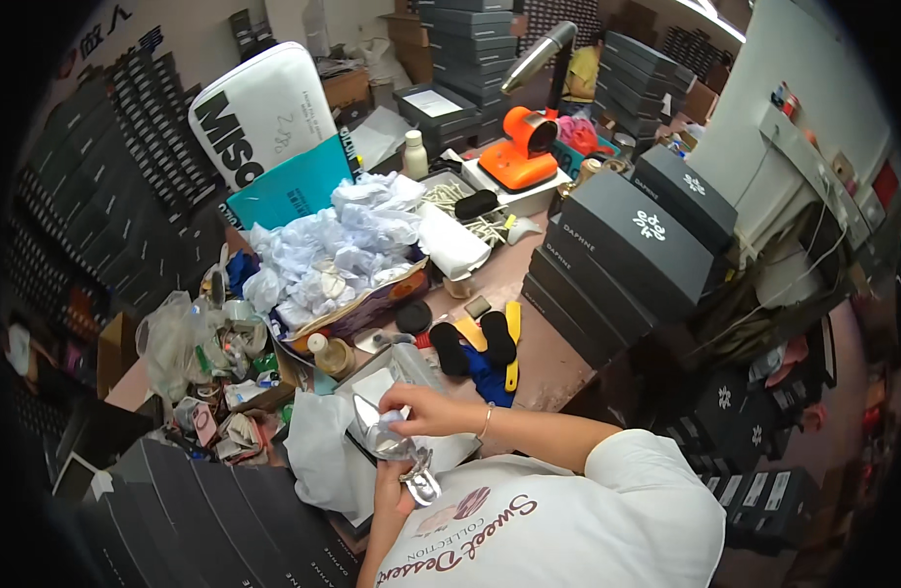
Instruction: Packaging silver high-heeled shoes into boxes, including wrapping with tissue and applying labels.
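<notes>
My left hand [390, 490] grips a shiny silver shoe [387, 438] from below, held close to my chest. My right hand [421, 409] comes in from the right and pinches a wad of pale tissue paper at the shoe's opening. A thin bracelet sits on my right wrist. Under both hands lies an open shoebox with white wrapping paper [323, 456] spilling out of it.
A cardboard box heaped with crumpled tissue paper [333, 255] stands behind the hands. Yellow and black brushes [480, 343] lie to the right, by a stack of dark grey shoeboxes [627, 255]. An orange machine [522, 149] sits at the back. Bags and clutter [205, 363] crowd the left.
</notes>
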`<state>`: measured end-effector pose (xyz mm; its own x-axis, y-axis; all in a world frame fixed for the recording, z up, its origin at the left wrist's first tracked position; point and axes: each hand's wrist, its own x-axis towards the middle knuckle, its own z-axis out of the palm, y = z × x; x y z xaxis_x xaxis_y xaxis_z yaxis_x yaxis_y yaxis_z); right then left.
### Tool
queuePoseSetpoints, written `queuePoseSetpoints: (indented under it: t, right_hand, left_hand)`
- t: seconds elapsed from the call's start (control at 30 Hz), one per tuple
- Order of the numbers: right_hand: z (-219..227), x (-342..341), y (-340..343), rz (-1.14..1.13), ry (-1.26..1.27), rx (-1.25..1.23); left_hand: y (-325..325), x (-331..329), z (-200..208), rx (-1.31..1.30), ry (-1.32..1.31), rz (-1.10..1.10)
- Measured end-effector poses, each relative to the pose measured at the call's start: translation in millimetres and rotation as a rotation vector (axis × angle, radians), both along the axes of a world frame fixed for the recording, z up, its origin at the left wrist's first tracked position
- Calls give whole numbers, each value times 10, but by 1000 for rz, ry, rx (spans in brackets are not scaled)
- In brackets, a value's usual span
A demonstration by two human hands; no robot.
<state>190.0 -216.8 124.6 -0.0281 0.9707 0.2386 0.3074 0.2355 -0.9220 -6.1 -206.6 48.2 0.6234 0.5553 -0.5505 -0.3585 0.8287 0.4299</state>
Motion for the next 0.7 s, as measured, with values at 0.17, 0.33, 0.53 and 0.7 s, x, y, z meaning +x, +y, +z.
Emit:
queuePoseSetpoints:
  t: [0.17, 0.33, 0.53, 0.7]
  right_hand:
    - [-304, -232, -6, 145, -558, 231]
    - [-537, -280, -286, 192, -437, 219]
    - [-515, -203, -143, -137, -757, 237]
    - [-644, -134, -270, -194, -57, -145]
  left_hand:
    - [-22, 89, 117, 44, -44, -98]
    - [-89, -69, -147, -13, -71, -123]
    - [-53, 41, 126, 123, -48, -189]
    - [-194, 27, 2, 151, -3, -261]
